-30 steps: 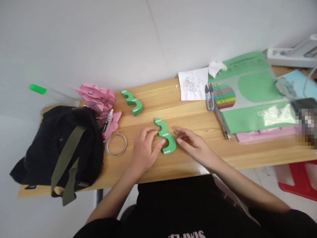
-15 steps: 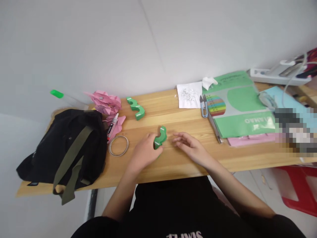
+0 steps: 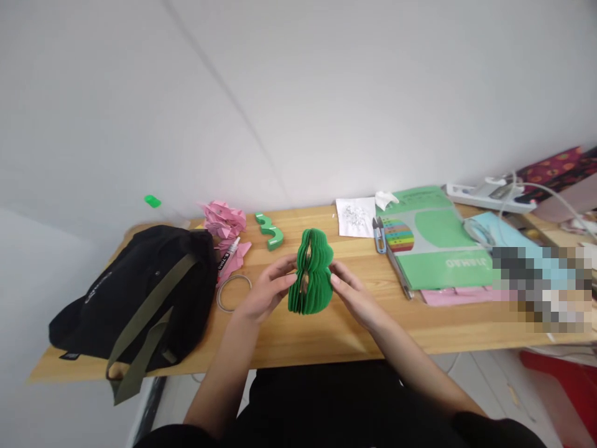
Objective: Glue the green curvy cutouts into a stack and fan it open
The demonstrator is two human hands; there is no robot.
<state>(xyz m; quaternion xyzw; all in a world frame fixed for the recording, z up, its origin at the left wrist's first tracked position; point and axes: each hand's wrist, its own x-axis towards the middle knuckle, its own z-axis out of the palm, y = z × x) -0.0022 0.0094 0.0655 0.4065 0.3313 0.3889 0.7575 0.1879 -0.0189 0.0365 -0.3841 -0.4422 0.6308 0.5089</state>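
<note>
Between my hands a green paper honeycomb ornament (image 3: 319, 283) is fanned out over the wooden table, shaped like two stacked lobes, with gold showing along its open side. My left hand (image 3: 268, 289) grips its left edge with thumb and fingers. At the right edge, my right hand (image 3: 357, 295) pinches the paper, its fingers partly hidden behind it. A second folded green paper piece (image 3: 270, 233), wavy in outline with white strips on its edge, lies farther back on the table. Beside my left wrist lies a narrow ring of tape (image 3: 222, 296).
At left sits a black bag (image 3: 140, 280); near it are crumpled pink paper (image 3: 224, 219) and a B-7000 glue tube (image 3: 228, 256). Blue thread snips (image 3: 380, 240), white paper with silvery bits (image 3: 347, 229), a green folder (image 3: 448, 233) and a power strip (image 3: 489, 198) occupy the right.
The folded green piece in my left hand has been spread open into a full honeycomb shape. My right hand has come in and taken its other edge. The view has shifted upward.
</note>
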